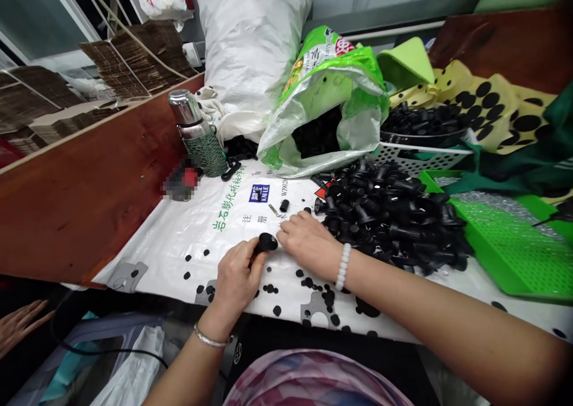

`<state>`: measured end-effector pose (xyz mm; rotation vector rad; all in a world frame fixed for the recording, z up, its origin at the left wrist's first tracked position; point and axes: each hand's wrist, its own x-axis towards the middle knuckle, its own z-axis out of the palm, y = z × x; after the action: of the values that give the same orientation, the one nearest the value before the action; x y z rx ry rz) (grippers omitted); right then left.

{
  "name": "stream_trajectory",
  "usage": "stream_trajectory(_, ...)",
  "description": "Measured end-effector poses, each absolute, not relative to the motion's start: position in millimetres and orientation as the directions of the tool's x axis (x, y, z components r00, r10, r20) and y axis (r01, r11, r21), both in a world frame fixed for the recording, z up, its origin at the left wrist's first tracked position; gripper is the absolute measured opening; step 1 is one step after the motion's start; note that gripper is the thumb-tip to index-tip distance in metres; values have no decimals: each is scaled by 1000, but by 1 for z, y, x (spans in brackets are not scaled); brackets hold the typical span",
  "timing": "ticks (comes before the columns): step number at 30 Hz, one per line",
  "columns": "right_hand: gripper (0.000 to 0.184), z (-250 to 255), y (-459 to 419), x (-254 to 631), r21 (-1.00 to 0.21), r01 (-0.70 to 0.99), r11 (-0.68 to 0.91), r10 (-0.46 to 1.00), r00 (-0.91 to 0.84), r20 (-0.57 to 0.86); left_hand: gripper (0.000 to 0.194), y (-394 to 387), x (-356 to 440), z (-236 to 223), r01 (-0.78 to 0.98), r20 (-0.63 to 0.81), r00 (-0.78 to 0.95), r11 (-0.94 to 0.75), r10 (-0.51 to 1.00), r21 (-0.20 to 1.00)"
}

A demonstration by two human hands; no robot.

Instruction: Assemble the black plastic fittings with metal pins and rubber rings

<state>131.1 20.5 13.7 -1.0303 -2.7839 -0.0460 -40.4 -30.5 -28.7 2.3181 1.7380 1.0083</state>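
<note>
My left hand (236,274) is closed round a black plastic part with a flared, cup-like end (267,242), whose open mouth faces up and to the right. Just right of that mouth, my right hand (308,242) has its fingers drawn together; anything between the fingertips is hidden. Beyond those fingertips lie a thin metal strip (274,210) and a short black cylinder (285,205). A large heap of similar black plastic parts (385,221) spreads over the table to the right of my right hand.
A printed white sheet (233,215) covers the table, strewn with small black discs. Behind stand a thermos (201,134), a green-and-white bag (322,107) and a white basket (421,158) beneath black pieces. A green tray (510,263) lies right. Another person's hand (22,322) shows lower left.
</note>
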Motion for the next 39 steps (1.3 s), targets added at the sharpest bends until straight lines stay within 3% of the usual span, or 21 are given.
stream_trajectory(5, 16, 3, 37, 118, -20, 615, 788, 610, -776, 159, 22, -30, -43, -32, 813, 477, 125, -365, 870, 453)
stream_trajectory(10, 16, 15, 34, 129, -120, 661, 741, 666, -702, 253, 22, -29, -45, -32, 794, 477, 121, -374, 870, 479)
stream_trajectory(19, 14, 26, 11, 167, -508, 583, 634, 769, -410, 490, 22, -27, -37, -31, 830, 427, 162, -357, 890, 430)
stream_trajectory(23, 12, 16, 10, 180, -812, 393, 431, 901, -140, 411, 22, -26, -36, -28, 835, 410, 184, -362, 893, 414)
stream_trajectory(26, 17, 10, 10, 189, -904, 274, 327, 945, -87, 315, 21, -24, -35, -22, 847, 398, 194, -358, 896, 394)
stream_trajectory(32, 22, 12, 12, 197, -948, 193, 252, 966, -108, 235, 21, -9, -22, -8, 873, 362, 236, -360, 902, 330)
stream_trajectory(39, 15, 22, -3, 194, -872, 208, 443, 883, -270, 384, 30, 25, -2, 11, 862, 357, 316, -423, 879, 279)
